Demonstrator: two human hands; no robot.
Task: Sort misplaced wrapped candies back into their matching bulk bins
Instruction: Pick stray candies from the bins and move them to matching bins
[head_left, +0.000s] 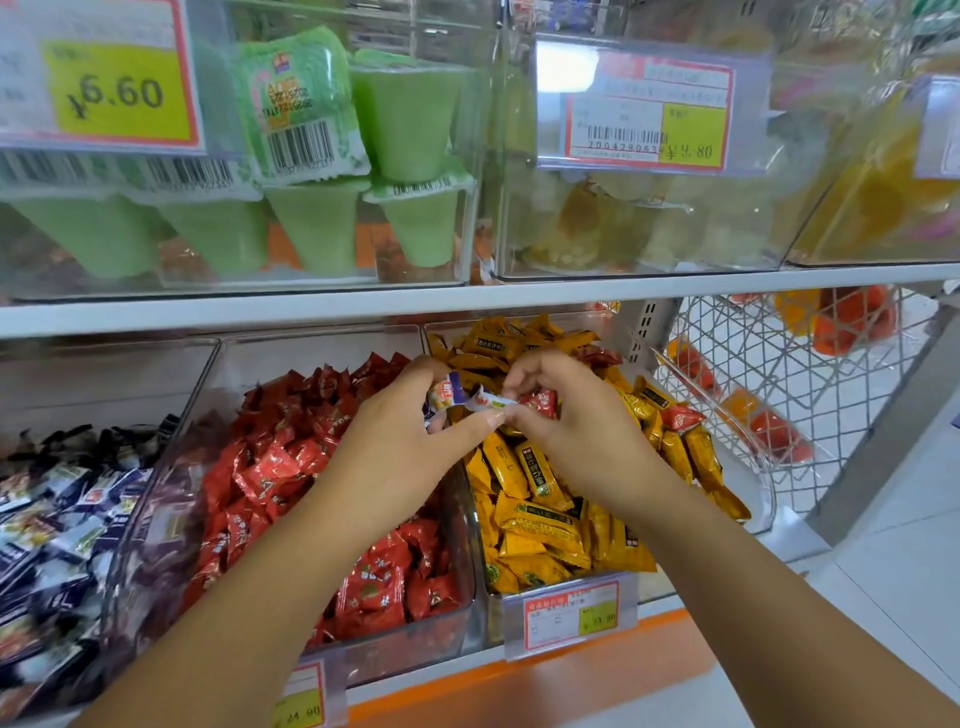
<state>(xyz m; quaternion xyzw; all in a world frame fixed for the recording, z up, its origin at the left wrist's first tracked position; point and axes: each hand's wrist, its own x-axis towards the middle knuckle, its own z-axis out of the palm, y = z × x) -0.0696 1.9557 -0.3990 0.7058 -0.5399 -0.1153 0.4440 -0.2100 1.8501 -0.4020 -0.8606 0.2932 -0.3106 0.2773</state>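
Observation:
Three clear bulk bins stand side by side on the lower shelf: dark blue-and-white candies on the left, red candies in the middle bin, yellow candies on the right. Both hands meet above the wall between the red and yellow bins. My left hand grips white-and-blue wrapped candies. My right hand pinches a red wrapped candy and touches the white wrapper's end. A few red candies lie among the yellow ones.
A white shelf edge runs just above the bins. Over it stand clear bins of green jelly cups and yellowish cups. A wire basket with orange packs is at the right. Price tags hang on the bin fronts.

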